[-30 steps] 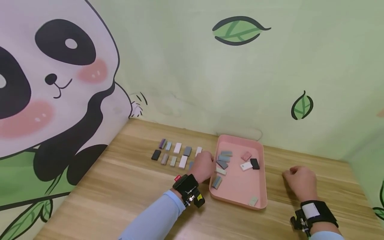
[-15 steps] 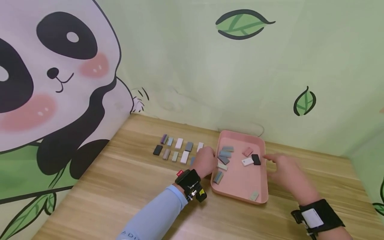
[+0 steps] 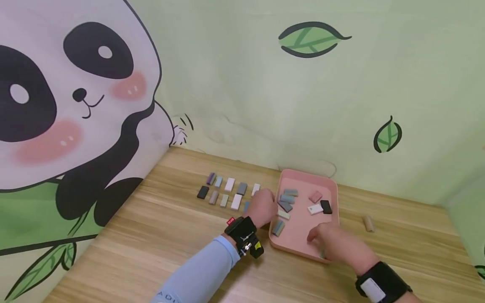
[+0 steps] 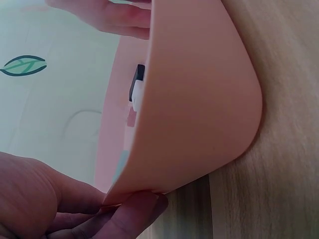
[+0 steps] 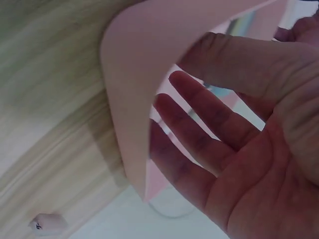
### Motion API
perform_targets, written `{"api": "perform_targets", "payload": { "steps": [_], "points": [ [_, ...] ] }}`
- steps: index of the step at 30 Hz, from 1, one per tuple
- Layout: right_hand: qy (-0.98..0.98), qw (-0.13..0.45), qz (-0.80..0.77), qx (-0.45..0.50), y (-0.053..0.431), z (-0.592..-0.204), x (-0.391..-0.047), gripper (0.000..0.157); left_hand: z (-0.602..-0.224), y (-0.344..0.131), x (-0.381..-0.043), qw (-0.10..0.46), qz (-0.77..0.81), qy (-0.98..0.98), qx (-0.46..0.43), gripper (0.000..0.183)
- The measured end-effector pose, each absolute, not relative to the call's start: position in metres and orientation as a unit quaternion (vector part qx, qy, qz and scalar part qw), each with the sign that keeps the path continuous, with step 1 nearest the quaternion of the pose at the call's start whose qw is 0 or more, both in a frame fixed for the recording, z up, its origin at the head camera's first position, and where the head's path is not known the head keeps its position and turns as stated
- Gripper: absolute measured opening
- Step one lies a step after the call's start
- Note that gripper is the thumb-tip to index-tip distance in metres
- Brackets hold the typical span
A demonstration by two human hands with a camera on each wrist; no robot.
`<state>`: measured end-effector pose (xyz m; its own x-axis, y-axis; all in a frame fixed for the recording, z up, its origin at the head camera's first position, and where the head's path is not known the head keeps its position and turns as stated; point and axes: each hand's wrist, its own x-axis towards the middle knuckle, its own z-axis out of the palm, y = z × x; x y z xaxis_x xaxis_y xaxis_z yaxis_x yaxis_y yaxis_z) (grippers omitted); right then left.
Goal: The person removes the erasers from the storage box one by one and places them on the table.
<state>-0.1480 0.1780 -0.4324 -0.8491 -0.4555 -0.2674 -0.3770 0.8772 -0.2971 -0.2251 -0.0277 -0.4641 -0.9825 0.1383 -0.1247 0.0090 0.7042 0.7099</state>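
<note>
My left hand [image 3: 262, 208] pinches the left rim of a shallow pink tray [image 3: 299, 235], thumb inside and fingers outside, as the left wrist view shows. My right hand [image 3: 337, 244] reaches over the tray's near right corner, with its loosely bent fingers [image 5: 209, 114] inside the wall and apart from one another. Just below them a pale green block [image 3: 321, 254] is mostly hidden. Toward the back right of the tray lie a black block [image 3: 326, 206], a white block [image 3: 315, 209] and a pink block [image 3: 315, 196]. Several blue, grey and striped blocks [image 3: 287, 199] lie along its left side.
Left of the tray, small eraser-like blocks stand in two rows on the wooden table [image 3: 182, 244], among them a black one [image 3: 203, 192] and a purple one [image 3: 211, 178]. A brown block [image 3: 369, 224] lies right of the tray. A green wall [image 3: 242, 84] borders the table behind.
My right hand has moved left from the table to over the tray's near right corner, its fingers loosening. The brown block now shows where that hand was. My left hand stays at the rim.
</note>
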Motion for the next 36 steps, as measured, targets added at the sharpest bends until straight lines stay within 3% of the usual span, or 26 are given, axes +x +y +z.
{"api": "perform_targets", "payload": {
  "steps": [11,19,36],
  "points": [
    [0.949,0.182,-0.156,-0.207,0.177,-0.448,-0.153,0.023,-0.466,-0.027,-0.221,0.089,0.389,0.916,0.034,0.040],
    [0.963,0.175,-0.164,-0.124,0.177,-0.453,-0.149,0.027,-0.469,-0.026,-0.219,0.086,0.391,0.916,0.039,0.042],
    [0.953,0.185,-0.196,-0.141,0.176,-0.450,-0.152,0.023,-0.465,-0.025,-0.221,0.091,0.407,0.909,0.020,0.033]
  ]
}}
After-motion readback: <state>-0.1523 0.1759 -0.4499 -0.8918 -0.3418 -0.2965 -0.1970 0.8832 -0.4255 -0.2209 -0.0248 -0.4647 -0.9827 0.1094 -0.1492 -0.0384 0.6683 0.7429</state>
